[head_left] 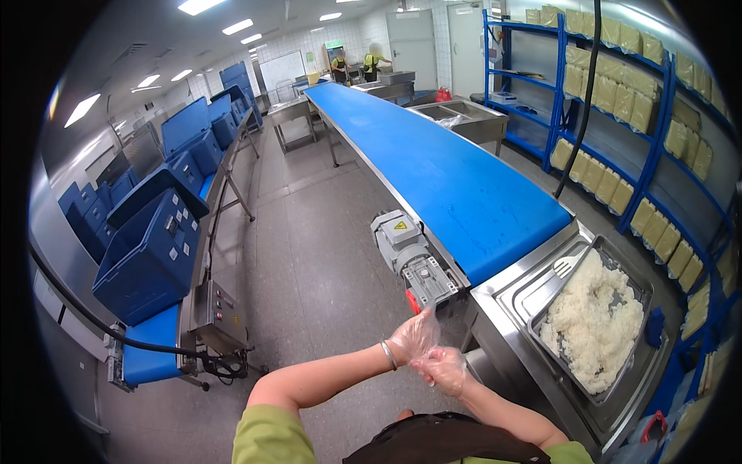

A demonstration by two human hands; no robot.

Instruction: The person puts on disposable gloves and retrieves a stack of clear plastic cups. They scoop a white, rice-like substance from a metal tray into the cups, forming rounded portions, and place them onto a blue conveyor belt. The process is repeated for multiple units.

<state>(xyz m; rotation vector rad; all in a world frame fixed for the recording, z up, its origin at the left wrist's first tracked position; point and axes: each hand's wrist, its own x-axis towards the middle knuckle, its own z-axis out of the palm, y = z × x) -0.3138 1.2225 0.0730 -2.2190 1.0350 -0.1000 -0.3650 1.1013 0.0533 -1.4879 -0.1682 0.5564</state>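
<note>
My left hand [415, 337] wears a thin clear plastic glove, and a metal bangle [389, 355] circles its wrist. Its fingers point away from me and are too foreshortened to show their spread. At the heel of that hand, my right hand [445, 370], gloved too, has curled fingers pinching the left glove's plastic. Both hands are in front of my dark apron [443, 443]. To their right, a metal tray [536, 330] holds a heap of cooked white rice [603, 325]. A slotted turner [571, 267] rests across the tray's far left corner.
A blue conveyor belt [406, 156] runs ahead, its grey motor [406, 243] just beyond my hands. The tray stands on a stainless steel counter [493, 307]. Blue bins [156, 255] line another conveyor at left. Blue shelving [652, 151] holds bagged packs [614, 87]. Two people [371, 62] stand far off.
</note>
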